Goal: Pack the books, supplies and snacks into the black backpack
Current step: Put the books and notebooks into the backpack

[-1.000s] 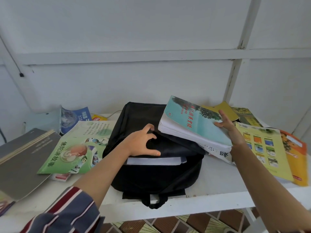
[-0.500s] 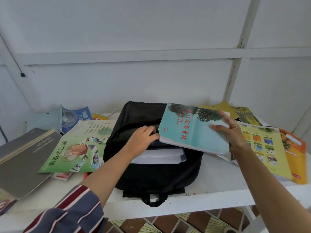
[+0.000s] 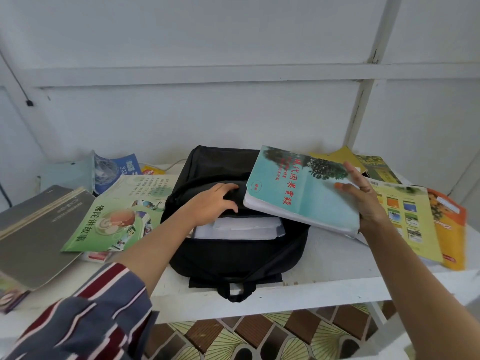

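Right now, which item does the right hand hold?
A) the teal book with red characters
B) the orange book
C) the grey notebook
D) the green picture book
A: the right hand grips the edge of the teal book, which tilts above the open black backpack, whose flap the left hand holds back.

Both gripping: left hand (image 3: 211,203), right hand (image 3: 363,203)
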The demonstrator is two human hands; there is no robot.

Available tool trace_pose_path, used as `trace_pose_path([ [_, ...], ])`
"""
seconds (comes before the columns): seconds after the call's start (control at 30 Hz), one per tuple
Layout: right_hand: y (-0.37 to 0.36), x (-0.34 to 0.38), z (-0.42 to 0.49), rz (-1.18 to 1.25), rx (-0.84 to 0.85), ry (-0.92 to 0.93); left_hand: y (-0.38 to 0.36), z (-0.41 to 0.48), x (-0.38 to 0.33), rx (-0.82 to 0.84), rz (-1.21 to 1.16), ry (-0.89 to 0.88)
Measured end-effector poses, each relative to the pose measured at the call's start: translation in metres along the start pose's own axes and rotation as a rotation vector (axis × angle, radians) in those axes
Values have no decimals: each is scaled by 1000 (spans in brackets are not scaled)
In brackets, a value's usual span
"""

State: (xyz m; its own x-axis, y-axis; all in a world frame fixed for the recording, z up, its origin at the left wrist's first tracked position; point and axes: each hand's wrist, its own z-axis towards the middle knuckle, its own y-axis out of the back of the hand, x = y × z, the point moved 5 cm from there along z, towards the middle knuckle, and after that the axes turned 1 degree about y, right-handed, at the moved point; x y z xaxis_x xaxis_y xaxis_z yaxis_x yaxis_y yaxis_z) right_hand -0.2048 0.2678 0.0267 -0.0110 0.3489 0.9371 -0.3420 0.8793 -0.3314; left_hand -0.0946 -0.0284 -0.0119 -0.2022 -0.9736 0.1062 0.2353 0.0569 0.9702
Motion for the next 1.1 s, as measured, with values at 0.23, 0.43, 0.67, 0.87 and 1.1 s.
trace_pose_path([
  [0.23,-1,2,-13,-156,24,30,11,7,6,-16,12,50],
  [0.43,-6,-2,-32,-362,38,-14,20,7,9,29,-47,85],
  [0.67,-19,-33,-68,-465,147,-116,40,34,20,49,-185,173],
  [0.87,-21,-67,-90,107,-251,-208,54,42,28,22,-254,181],
  [1.1,-69,-80,-87,105,-413,-68,64,39,23,-11,-325,173],
])
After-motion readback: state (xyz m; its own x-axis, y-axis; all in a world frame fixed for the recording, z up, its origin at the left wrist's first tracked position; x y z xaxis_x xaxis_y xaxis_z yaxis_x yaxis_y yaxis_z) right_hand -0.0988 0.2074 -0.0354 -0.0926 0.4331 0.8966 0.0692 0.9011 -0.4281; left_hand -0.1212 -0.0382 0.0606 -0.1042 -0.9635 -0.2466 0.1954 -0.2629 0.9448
